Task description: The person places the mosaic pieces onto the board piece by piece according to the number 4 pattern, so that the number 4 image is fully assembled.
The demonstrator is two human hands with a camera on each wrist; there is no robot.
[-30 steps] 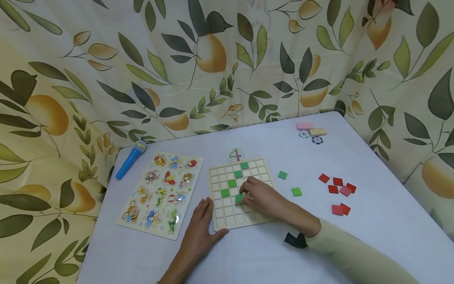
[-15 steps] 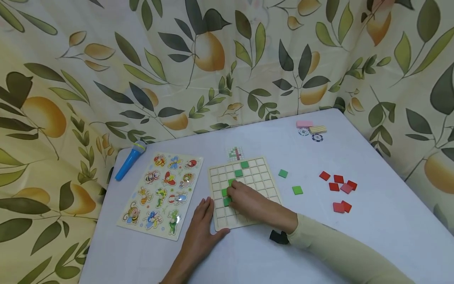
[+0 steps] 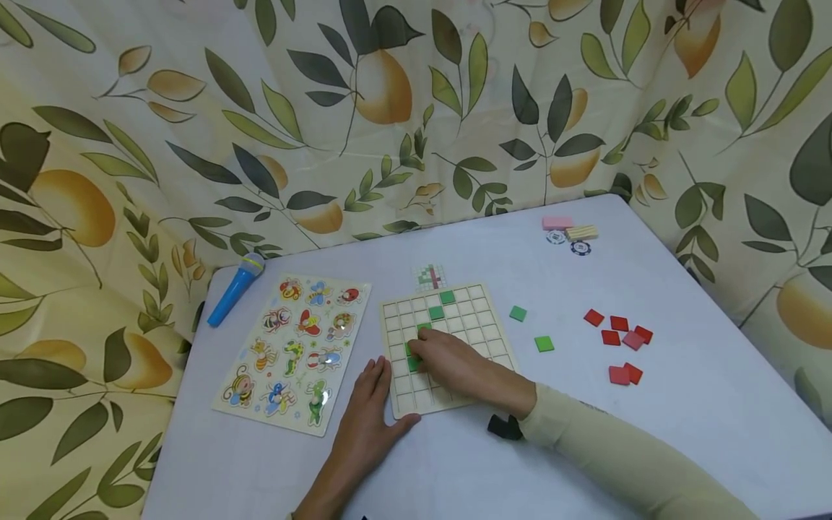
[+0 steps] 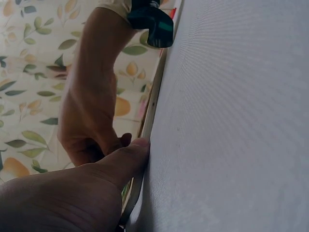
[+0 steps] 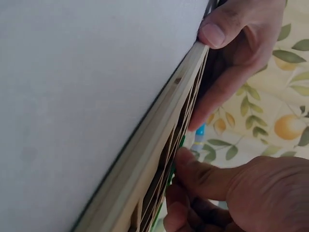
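A wooden grid board (image 3: 468, 347) lies on the white table, green tiles in a slanting row of its squares. My right hand (image 3: 448, 360) is over its left part, fingers bent, thumb and fingertips on a green tile (image 3: 414, 364). The right wrist view shows the thumb of this right hand (image 5: 217, 188) at a green edge in the grid. My left hand (image 3: 367, 412) lies at the board's near left corner, fingers fairly straight along the left side, thumb at the front edge. In the left wrist view, the left thumb (image 4: 128, 159) touches the board's rim.
Two loose green tiles (image 3: 544, 344) lie right of the board, with several red tiles (image 3: 611, 337) farther right. A small pattern card (image 3: 430, 277) sits behind it. An insect puzzle (image 3: 292, 354) and a blue toy microphone (image 3: 235, 290) are at left. Poker chips (image 3: 581, 248) lie at the back right.
My right hand has moved left across the board with the green tile, to a square by the left side. My left hand has stayed at the corner.
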